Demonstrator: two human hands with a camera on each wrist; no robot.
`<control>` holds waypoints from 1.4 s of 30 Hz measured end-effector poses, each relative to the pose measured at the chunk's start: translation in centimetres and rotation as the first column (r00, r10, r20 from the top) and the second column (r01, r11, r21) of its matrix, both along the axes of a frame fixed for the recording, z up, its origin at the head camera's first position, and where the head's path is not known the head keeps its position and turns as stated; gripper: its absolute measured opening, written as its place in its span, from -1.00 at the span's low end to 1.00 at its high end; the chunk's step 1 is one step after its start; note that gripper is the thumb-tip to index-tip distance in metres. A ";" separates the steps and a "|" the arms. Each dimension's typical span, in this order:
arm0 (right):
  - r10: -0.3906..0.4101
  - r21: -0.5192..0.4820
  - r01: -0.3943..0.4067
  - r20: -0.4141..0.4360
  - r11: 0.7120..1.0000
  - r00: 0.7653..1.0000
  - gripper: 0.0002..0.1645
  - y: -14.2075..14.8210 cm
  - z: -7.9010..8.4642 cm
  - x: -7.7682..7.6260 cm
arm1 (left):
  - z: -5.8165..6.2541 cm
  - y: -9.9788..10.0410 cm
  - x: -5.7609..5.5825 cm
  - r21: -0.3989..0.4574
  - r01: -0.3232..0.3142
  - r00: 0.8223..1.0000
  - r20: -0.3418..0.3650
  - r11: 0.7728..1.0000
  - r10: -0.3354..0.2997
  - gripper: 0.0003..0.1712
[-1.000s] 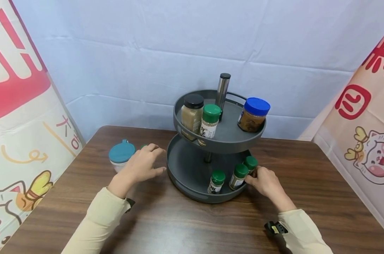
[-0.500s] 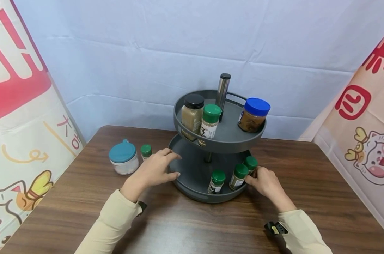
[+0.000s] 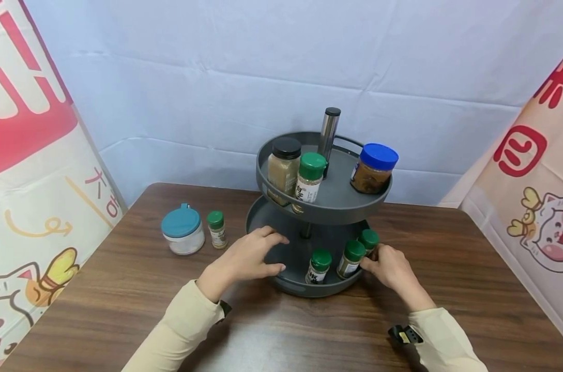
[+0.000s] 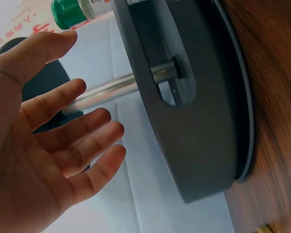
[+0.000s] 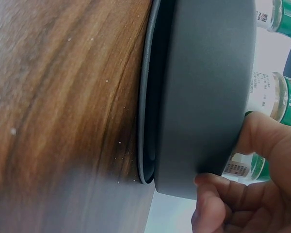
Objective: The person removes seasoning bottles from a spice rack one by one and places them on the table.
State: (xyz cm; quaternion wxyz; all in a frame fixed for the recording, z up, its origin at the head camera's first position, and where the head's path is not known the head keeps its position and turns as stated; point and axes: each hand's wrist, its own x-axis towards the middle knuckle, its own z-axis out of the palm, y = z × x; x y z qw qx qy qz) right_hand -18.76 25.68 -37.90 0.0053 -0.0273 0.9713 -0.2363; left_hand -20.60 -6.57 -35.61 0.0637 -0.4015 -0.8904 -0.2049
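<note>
A grey two-tier lazy Susan (image 3: 304, 291) stands on the wooden table. My right hand (image 3: 390, 266) pinches the lower tray's rim at the right; in the right wrist view its thumb (image 5: 259, 133) lies over the edge and its fingers are outside. Beside that hand, three green-capped spice shakers stand in the lower tray: a front one (image 3: 317, 267), a middle one (image 3: 349, 261) and a back one (image 3: 368, 239). My left hand (image 3: 244, 258) hovers at the tray's left front, fingers spread and holding nothing; the left wrist view shows its bare palm (image 4: 24, 179).
On the upper tray (image 3: 328, 213) stand a black-lidded jar (image 3: 283, 170), a green-capped shaker (image 3: 308, 181) and a blue-lidded jar (image 3: 372, 175), around a steel post (image 3: 329, 135). Left on the table are a teal-lidded container (image 3: 184, 238) and a small shaker (image 3: 217, 232). Cloth hangs behind.
My left hand has moved right, from beside the teal-lidded container to the lower tray's front left, uncovering the small shaker. The right hand keeps its grip, and the lazy Susan has not visibly turned.
</note>
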 end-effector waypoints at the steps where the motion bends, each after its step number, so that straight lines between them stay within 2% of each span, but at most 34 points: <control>1: -0.001 -0.001 0.001 0.002 1.000 1.000 -0.73 0.0 0.0 0.0 | 0.0 0.2 0.0 0.006 0.006 1.000 -0.002 1.000 -0.006 -0.46; 15: -0.008 0.007 0.008 0.017 1.000 1.000 -0.74 0.0 0.0 0.0 | 0.2 3.6 0.4 0.046 0.106 0.994 -0.009 0.993 -0.106 -0.40; 26: -0.011 0.000 0.011 0.020 1.000 1.000 -0.72 -0.1 0.1 0.0 | 0.5 6.1 0.7 0.104 0.205 0.979 -0.029 0.973 -0.203 -0.42; 33: -0.016 -0.002 0.016 0.029 1.000 0.999 -0.72 -0.1 0.2 0.0 | 0.6 7.0 1.0 0.076 0.213 0.977 -0.019 0.974 -0.213 -0.56; 42: -0.025 0.002 0.025 0.040 1.000 0.999 -0.71 -0.1 0.1 -0.1 | 0.3 7.4 1.2 0.087 0.228 0.973 -0.005 0.970 -0.229 -0.64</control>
